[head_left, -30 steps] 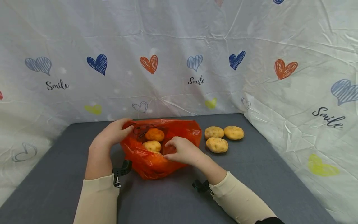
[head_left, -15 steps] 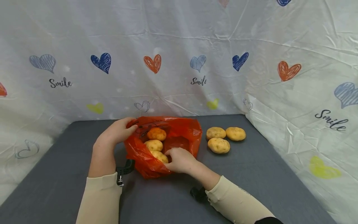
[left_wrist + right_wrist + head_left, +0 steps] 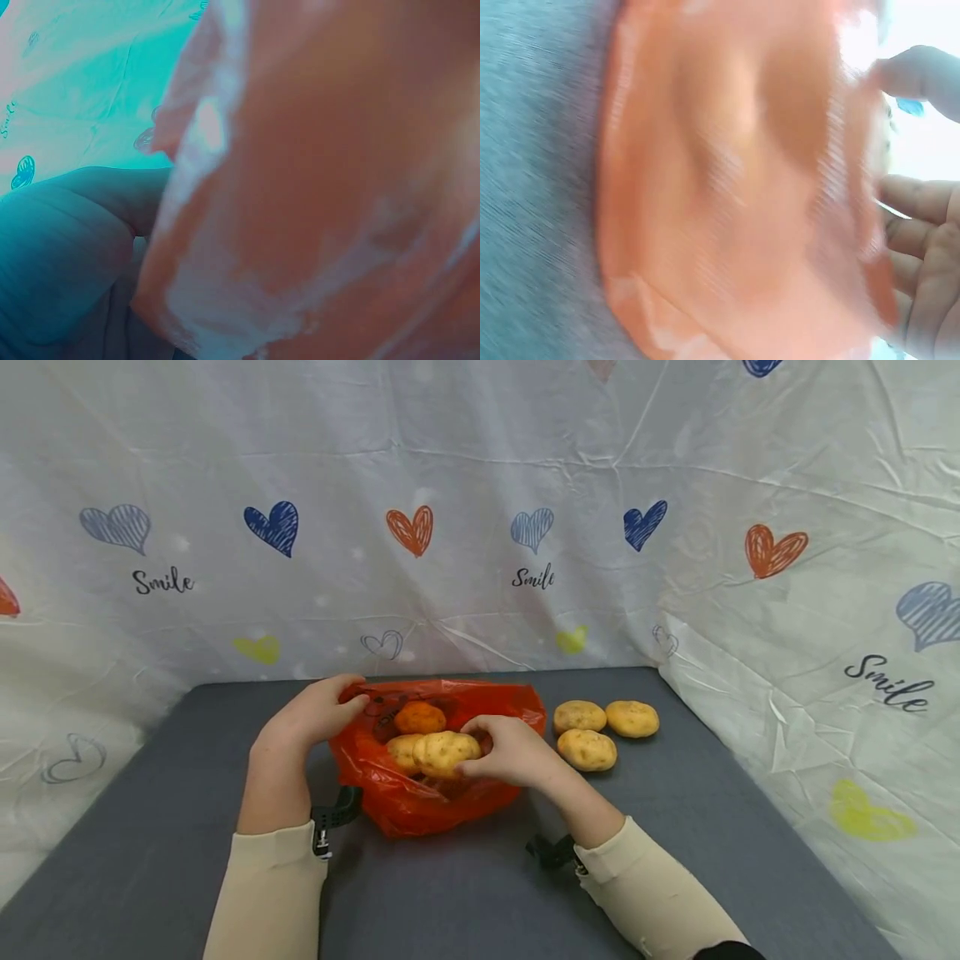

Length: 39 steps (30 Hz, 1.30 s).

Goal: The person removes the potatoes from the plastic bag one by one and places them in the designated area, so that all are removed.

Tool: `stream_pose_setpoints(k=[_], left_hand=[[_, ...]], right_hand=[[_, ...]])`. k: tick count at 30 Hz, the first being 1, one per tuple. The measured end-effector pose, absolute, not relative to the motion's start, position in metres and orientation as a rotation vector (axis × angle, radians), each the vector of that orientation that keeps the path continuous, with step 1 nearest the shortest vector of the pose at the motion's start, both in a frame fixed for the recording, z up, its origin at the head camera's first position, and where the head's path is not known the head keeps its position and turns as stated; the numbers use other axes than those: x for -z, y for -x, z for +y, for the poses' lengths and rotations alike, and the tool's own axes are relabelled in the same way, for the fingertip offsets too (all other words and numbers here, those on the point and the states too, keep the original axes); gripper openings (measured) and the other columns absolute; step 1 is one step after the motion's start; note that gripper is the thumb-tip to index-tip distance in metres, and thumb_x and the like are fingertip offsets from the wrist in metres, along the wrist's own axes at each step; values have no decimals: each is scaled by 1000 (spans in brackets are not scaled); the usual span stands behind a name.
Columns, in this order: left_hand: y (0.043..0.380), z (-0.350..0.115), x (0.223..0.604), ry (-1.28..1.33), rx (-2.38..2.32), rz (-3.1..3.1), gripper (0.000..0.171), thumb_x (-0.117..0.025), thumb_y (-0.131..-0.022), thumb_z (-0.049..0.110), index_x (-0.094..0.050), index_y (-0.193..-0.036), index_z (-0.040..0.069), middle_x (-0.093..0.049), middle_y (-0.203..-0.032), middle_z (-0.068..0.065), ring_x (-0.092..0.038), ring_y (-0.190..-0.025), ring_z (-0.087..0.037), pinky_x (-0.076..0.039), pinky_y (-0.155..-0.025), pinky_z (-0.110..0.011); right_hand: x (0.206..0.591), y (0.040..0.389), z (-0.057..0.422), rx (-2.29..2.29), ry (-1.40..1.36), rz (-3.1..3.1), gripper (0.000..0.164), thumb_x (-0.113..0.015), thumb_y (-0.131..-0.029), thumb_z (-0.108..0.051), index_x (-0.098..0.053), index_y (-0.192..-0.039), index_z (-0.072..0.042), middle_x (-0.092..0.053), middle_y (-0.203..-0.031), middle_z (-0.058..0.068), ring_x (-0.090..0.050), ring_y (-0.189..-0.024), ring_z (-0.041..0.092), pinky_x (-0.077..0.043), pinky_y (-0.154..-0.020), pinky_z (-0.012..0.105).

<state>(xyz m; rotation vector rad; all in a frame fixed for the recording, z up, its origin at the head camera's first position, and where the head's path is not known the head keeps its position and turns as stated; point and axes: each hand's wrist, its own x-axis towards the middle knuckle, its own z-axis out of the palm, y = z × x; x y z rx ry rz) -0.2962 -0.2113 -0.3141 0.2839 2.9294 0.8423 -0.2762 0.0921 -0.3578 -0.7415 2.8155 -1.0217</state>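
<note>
An orange-red plastic bag lies with its mouth spread on the table. My left hand holds the bag's left rim; in the left wrist view the translucent plastic covers most of the picture. Between thumb and fingers, my right hand grips a knobbly yellow potato at the bag's mouth. Inside the bag sit another potato, tinted orange, and a pale potato, partly covered by the held one. In the right wrist view the bag's side is blurred beside the fingers.
Right of the bag, three potatoes lie close together on the grey table: one front potato, a back-left potato and a back-right potato. A white sheet printed with hearts hangs behind and along the right side.
My right hand reached down into the bag, took hold of a potato and lifted it toward the mouth. The left hand stays on the rim. The bag's back edge sank slightly.
</note>
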Motion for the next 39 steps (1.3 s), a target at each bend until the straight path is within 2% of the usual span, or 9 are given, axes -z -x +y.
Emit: stream_pose_setpoints(k=[10,21,26,30,35,39], left_hand=[[297,-214,315,-290,-820,2931,60,-50,-108,35,-37,-156,0,-43,-152,-29,-44,-134,-48,-38,-107,-66],[296,-213,315,-284,-859,2907,61,-51,-108,35,-37,-156,0,-44,-151,-28,-46,-131,-46,-39,-107,-65],[294,-213,313,-271,-869,2893,64,-51,-108,37,-35,-157,1,-43,-151,-29,-47,-130,-46,-40,-106,-66],[295,-213,312,-272,-857,2892,64,-51,-108,38,-35,-157,0,-42,-152,-29,-46,-130,-46,-40,-106,-66],[295,-213,312,-268,-854,2889,64,-51,-108,38,-35,-157,1,-43,-151,-29,-46,-130,-46,-40,-106,-66],[296,-213,312,-268,-849,2888,63,-51,-108,38,-36,-157,1,-44,-151,-28,-47,-129,-46,-40,-106,-66]], right_hand=[[328,281,132,1281,763,2651,45,-87,-83,-26,-60,-118,-17,-62,-117,4,-63,-98,24,-55,-82,39],[303,281,181,1321,871,2640,44,-86,-81,-15,-62,-119,-17,-61,-116,8,-63,-100,27,-56,-89,45],[295,279,203,1328,804,2665,44,-88,-82,-21,-65,-118,-14,-65,-115,10,-65,-100,27,-55,-89,45],[292,279,222,1267,750,2697,42,-88,-83,-29,-68,-117,-14,-70,-111,7,-68,-97,25,-55,-86,41],[291,279,249,1224,675,2707,40,-85,-87,-30,-69,-118,-12,-72,-107,8,-68,-97,26,-55,-84,36],[290,278,270,1170,569,2743,44,-83,-88,-32,-68,-122,-9,-71,-110,9,-66,-98,26,-53,-84,39]])
